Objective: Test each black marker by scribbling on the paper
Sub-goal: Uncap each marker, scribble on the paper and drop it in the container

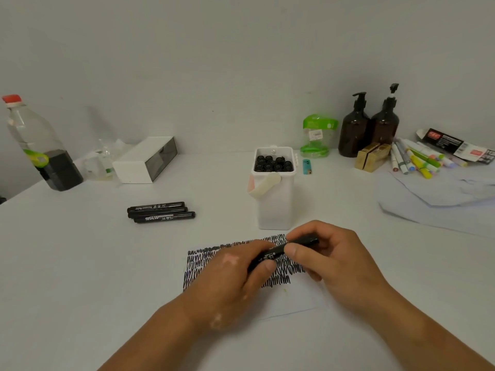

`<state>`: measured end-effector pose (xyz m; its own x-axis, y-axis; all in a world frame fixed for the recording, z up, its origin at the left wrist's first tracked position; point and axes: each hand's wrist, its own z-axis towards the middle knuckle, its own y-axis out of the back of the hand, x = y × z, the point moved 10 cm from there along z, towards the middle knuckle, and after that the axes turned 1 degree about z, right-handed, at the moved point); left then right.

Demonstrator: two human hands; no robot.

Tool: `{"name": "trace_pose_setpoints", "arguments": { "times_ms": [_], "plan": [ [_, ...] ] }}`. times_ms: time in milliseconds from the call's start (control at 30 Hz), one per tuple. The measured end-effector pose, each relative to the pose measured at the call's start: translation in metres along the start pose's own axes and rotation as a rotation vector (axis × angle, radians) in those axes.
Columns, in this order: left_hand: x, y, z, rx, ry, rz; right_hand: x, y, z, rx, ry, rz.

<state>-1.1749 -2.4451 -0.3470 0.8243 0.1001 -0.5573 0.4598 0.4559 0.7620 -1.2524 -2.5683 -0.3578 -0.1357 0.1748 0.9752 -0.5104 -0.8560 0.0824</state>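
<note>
Paper (pixel 294 298) lies nearest on the table (pixel 93 263), its upper half dense with black scribble (pixel 203 263). Over it, both grips share one marker (pixel 281 251), which lies roughly level. Left grip (pixel 230 274) is curled round its left end; right grip (pixel 337 261) pinches the right end. Cannot tell if it is capped. Behind left, three markers (pixel 160 211) lie side by side, touching. Behind the paper stands a white tub (pixel 273 207) packed with upright markers (pixel 273 163). By the far wall are a lighter (pixel 307 167), pump bottles (pixel 353 129) and coloured pens (pixel 417 159).
</note>
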Motion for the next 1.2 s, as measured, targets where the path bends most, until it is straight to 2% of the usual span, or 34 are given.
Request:
{"name": "trace_pose_setpoints", "arguments": {
  "times_ms": [267,800,967,1067,1200],
  "plan": [
    [-0.014,-0.006,0.001,-0.009,-0.055,0.085,-0.004,-0.019,-0.004,0.083,-0.047,0.067],
    [-0.025,-0.006,0.001,-0.007,-0.076,0.014,0.000,-0.025,-0.006,0.178,-0.079,0.157],
    [-0.025,0.000,0.000,-0.061,-0.083,0.034,0.000,-0.027,-0.008,0.206,-0.078,0.194],
    [-0.020,-0.003,-0.001,-0.084,-0.063,0.074,0.002,-0.021,-0.006,0.137,-0.052,0.139],
    [0.004,0.002,-0.002,-0.110,0.066,0.109,0.001,0.017,0.001,-0.139,-0.055,0.258]
  ]
}}
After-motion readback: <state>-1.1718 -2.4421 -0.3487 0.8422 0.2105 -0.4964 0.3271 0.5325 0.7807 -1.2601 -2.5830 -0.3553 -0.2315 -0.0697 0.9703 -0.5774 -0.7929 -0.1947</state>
